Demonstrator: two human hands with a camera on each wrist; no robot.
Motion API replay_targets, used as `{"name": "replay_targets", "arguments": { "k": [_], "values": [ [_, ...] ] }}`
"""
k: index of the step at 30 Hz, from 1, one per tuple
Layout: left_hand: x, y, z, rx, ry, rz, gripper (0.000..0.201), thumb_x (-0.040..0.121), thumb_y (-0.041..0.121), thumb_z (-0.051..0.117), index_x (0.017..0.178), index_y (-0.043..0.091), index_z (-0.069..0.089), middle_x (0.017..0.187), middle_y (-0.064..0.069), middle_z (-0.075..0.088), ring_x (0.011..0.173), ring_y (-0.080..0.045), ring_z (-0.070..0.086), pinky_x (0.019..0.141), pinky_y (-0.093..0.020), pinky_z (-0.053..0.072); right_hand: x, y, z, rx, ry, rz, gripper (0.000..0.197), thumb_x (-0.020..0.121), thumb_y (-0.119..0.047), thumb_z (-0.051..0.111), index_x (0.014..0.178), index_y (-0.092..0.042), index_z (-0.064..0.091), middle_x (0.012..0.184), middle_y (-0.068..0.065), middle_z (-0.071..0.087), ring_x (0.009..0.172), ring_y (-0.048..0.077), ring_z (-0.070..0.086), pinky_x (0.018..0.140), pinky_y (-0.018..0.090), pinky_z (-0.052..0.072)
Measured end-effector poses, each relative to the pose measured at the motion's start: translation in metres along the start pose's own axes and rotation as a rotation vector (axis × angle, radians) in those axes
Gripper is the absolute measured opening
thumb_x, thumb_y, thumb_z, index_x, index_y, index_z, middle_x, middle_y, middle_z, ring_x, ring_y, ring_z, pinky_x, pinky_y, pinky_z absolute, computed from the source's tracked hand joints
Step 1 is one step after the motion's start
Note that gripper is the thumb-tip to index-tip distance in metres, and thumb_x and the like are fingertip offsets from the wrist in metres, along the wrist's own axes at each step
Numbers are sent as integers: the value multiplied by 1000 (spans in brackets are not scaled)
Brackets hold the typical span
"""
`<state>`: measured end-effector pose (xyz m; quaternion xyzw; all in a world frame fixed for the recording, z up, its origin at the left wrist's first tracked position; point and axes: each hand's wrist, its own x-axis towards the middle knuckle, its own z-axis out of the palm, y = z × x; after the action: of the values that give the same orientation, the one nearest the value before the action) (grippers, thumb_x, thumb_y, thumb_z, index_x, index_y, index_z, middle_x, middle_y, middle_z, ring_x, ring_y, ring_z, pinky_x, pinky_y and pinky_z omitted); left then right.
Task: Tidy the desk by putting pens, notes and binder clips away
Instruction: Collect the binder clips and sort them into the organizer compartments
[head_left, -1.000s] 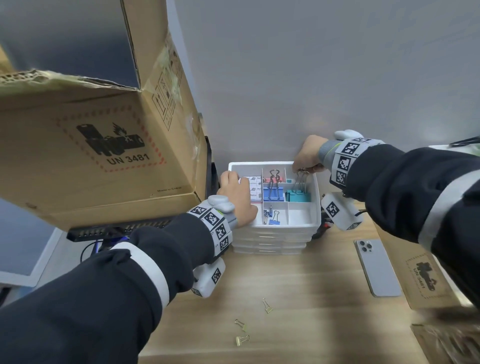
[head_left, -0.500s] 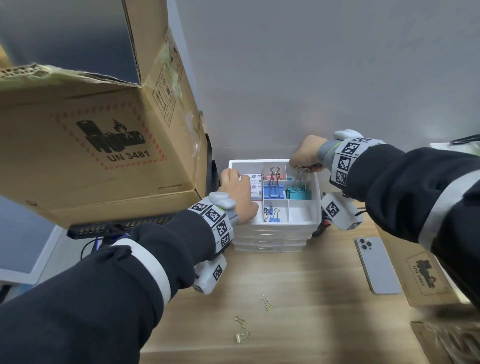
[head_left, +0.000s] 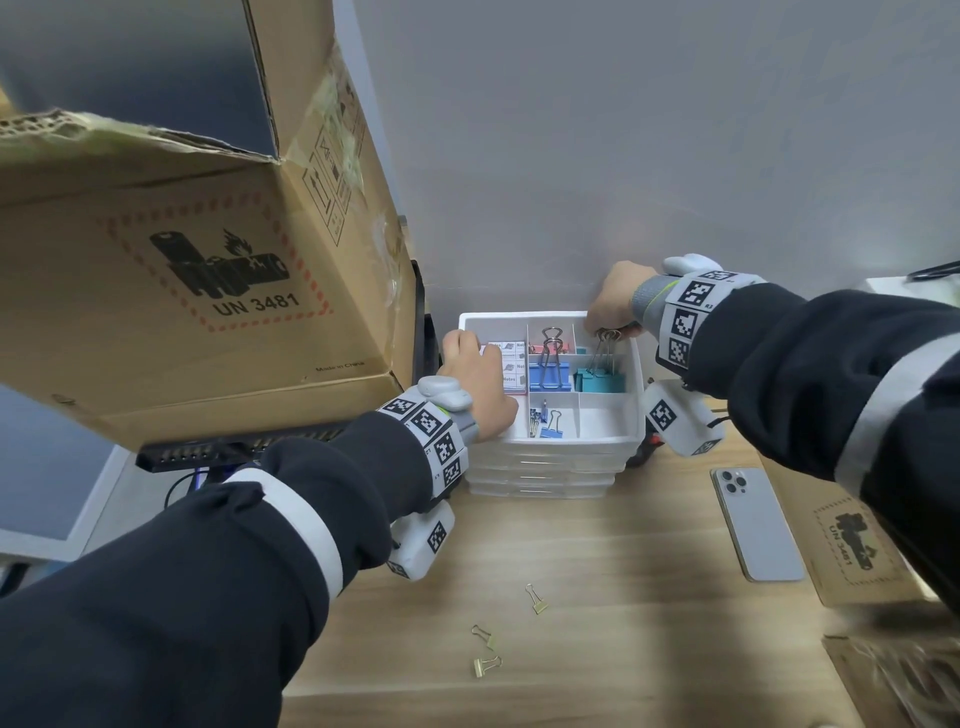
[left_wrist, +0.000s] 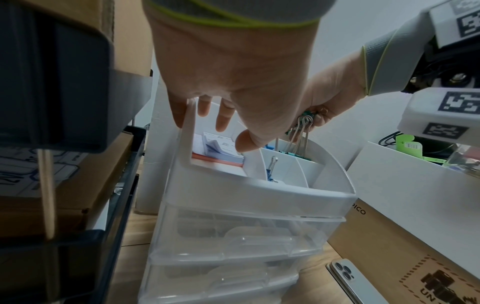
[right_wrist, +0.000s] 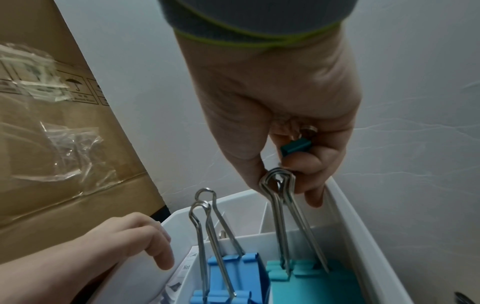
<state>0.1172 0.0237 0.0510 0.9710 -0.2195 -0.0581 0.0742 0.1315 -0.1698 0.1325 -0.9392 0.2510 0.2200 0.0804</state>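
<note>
A white divided organizer tray (head_left: 571, 441) sits on top of a clear drawer unit (head_left: 540, 475) at the back of the desk. My left hand (head_left: 475, 364) holds the tray's left wall (left_wrist: 188, 123), with fingers over the rim beside the sticky notes (head_left: 511, 364). My right hand (head_left: 605, 325) pinches the wire handles (right_wrist: 278, 185) of large teal binder clips (head_left: 602, 382) standing in a right compartment. It also keeps a small teal clip (right_wrist: 296, 147) in the palm. A large blue clip (head_left: 548, 371) stands in the middle compartment. Three small gold clips (head_left: 537, 603) lie on the desk in front.
A big cardboard box (head_left: 182, 270) overhangs the left side, close to my left arm. A phone (head_left: 756, 522) lies face down at the right, beside a flat cardboard piece (head_left: 852, 545). The grey wall (head_left: 623, 156) stands right behind the tray.
</note>
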Motion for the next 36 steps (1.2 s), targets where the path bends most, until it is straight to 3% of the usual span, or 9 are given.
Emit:
{"name": "replay_targets", "arguments": {
  "k": [12,15,17,20,24,27,31,34,36],
  "values": [
    [1,0,0,8,-5,7,28,81,25,56,106,12,54,122,-9,42,124,-28,31,93,-39,48,1,-3,-4,-148,-17,-43,18,86,-8,60,69,-10,65,63,4,62,62,22,56,53,24,43],
    [1,0,-1,16,-4,9,30,82,27,57,107,12,55,122,-10,42,124,-28,32,94,-39,47,1,-5,-4,-143,-34,-14,14,82,-8,61,72,-10,71,32,0,52,72,25,68,68,25,54],
    [1,-1,-1,15,0,15,32,82,29,58,109,11,55,123,-10,43,125,-29,32,94,-39,47,2,-6,-4,-116,-31,-24,19,82,-8,61,90,-9,77,36,0,54,88,25,73,82,28,58],
    [2,-2,-1,10,2,20,33,83,29,58,109,11,55,123,-10,43,125,-29,32,94,-37,45,2,-6,-4,-85,-12,-13,16,82,-8,61,89,-12,75,32,-1,51,78,25,67,80,26,56],
    [2,-3,-1,11,-2,19,31,83,28,57,109,11,55,122,-10,43,123,-28,33,92,-36,45,3,-5,-4,-17,-4,16,22,78,-5,67,96,-3,78,70,5,75,83,23,73,89,34,59],
    [3,-3,0,15,-4,19,30,83,28,57,109,12,55,121,-10,43,123,-28,33,93,-37,45,1,-4,-4,5,17,27,19,77,-6,66,91,-11,78,47,1,63,72,24,65,87,31,59],
    [2,-3,0,19,-10,11,29,82,25,57,108,12,55,121,-9,43,123,-27,33,92,-37,46,-3,-2,-2,53,31,25,12,78,-6,66,81,-12,76,83,5,78,77,21,74,84,32,60],
    [1,-2,0,26,-21,5,23,81,24,57,100,12,51,119,-10,42,121,-27,34,92,-38,47,-5,1,-1,97,27,24,13,81,-5,63,72,-10,70,65,5,73,62,21,70,70,28,58],
    [-2,0,-2,42,-38,0,22,80,25,57,94,14,45,118,-10,41,119,-27,35,90,-39,48,-5,5,-1,157,43,19,11,84,-5,61,87,-4,72,80,10,76,70,25,74,74,31,60]
  ]
}}
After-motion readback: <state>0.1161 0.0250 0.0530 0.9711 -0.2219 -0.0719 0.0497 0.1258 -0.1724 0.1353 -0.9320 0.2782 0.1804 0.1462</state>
